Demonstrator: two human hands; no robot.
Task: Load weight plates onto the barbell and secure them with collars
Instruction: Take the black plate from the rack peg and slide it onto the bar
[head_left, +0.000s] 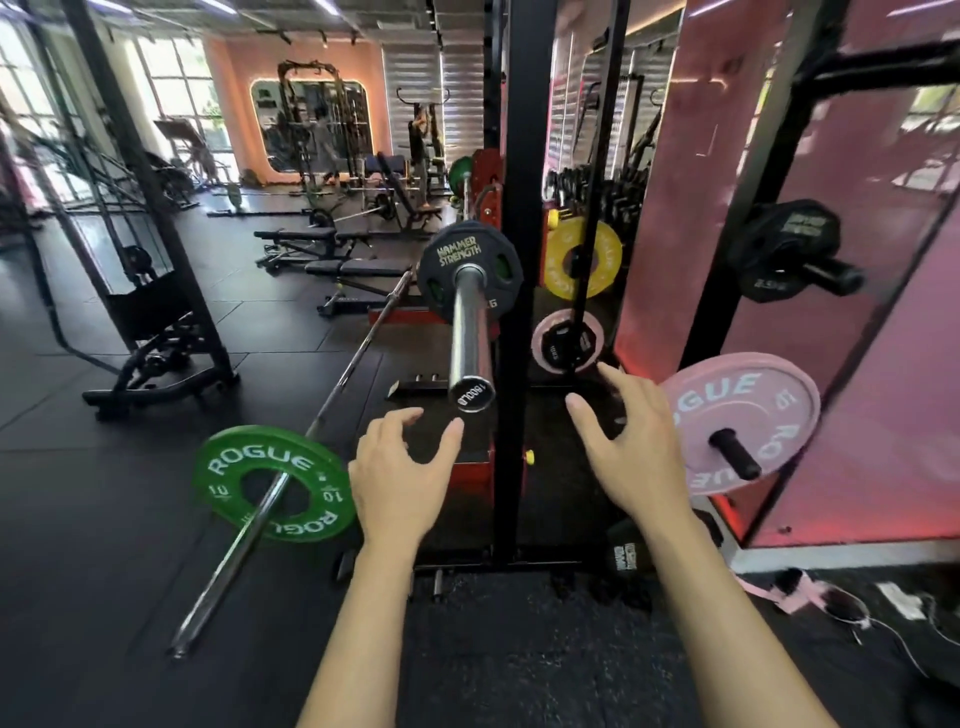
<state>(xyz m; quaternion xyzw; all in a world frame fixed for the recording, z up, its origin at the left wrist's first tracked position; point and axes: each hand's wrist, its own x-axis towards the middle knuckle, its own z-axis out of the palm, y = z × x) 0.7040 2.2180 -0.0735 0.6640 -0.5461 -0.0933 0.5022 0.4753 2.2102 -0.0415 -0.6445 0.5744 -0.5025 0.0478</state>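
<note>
The racked barbell's chrome sleeve (470, 332) points toward me, and a black Hammer Strength plate (457, 254) sits at its inner end. My left hand (402, 467) hovers open just below and left of the sleeve's end cap. Spread open and empty, my right hand (631, 441) hangs to the sleeve's right, beside a pink Rogue plate (748, 426) on a storage peg. On the floor to the left lies a second barbell (332, 400) carrying a green Rogue plate (272, 483). I see no collar on the sleeve.
The black rack upright (519, 312) stands right behind the sleeve. Stored on the rack's pegs are a yellow plate (563, 270), a small pink plate (563, 343) and a black plate (784, 249). Benches and machines fill the left and back. Cables lie at bottom right.
</note>
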